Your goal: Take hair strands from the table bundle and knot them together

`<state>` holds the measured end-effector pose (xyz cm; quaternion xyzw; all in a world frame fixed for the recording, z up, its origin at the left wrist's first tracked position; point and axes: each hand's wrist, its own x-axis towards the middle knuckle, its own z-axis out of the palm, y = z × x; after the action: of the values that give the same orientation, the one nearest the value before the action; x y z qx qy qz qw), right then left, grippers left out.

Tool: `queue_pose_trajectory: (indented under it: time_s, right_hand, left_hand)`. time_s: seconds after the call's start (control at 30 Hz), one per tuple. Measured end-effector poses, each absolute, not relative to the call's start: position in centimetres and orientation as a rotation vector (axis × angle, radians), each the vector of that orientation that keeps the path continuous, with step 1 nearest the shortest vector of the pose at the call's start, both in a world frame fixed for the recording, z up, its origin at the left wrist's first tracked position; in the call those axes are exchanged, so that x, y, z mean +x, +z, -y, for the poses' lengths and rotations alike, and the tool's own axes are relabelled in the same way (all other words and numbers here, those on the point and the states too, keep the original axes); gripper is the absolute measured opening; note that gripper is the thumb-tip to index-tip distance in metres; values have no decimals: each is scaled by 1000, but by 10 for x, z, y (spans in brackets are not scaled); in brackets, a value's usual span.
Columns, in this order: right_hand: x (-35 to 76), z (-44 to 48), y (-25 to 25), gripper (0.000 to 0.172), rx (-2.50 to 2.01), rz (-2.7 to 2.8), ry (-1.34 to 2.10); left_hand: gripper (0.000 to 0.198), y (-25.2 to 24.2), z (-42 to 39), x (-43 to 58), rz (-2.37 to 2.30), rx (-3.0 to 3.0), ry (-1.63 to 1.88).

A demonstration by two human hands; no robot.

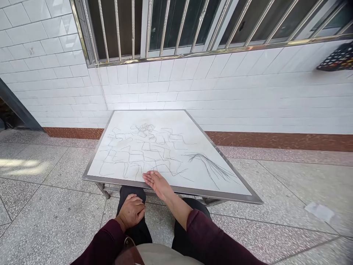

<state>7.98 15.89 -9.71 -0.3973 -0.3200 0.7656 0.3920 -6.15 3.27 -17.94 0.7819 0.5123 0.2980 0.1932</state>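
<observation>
Thin dark strands [146, 151], wire-like or hair-like, lie across a white tabletop [162, 116] with a grey metal rim. Many are bent into zigzags. Near the back they form a small tangle [145, 128], and at the right a loose bundle [209, 163] fans out. Over the front edge of the table is my right hand [156, 183], its fingers stretched to the left just above the strands, with nothing visible in it. My left hand [131, 211] rests on my left knee, fingers curled in; I make out nothing in it.
A white tiled wall [132, 86] stands against the table's far side, below a barred window [165, 29]. Dark spotted cloth [338, 59] hangs at the upper right. A pale scrap [319, 211] lies on the speckled floor [66, 217]. My knees are under the front rim.
</observation>
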Motion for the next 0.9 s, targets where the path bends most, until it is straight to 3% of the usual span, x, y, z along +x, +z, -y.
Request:
queue_pose_trajectory:
  time_s: [0.3, 0.53, 0.63, 0.83, 0.9]
  right_hand:
    - [80, -159, -91, 7, -1132, 777, 1971]
    - [95, -152, -69, 44, -1194, 808, 1980]
    - [102, -146, -64, 51, -1202, 847, 2003]
    - [122, -143, -70, 25, -1188, 1080, 1849]
    - [136, -145, -79, 23, -1181, 1202, 1683]
  left_hand:
    - [26, -187, -33, -66, -1451, 2354, 939]
    - [24, -195, -35, -64, -1465, 2371, 969]
    - [23, -193, -35, -65, -1472, 2370, 959]
    - [24, -190, -34, -65, -1491, 2383, 915]
    - [24, -188, -34, -65, -1496, 2388, 897]
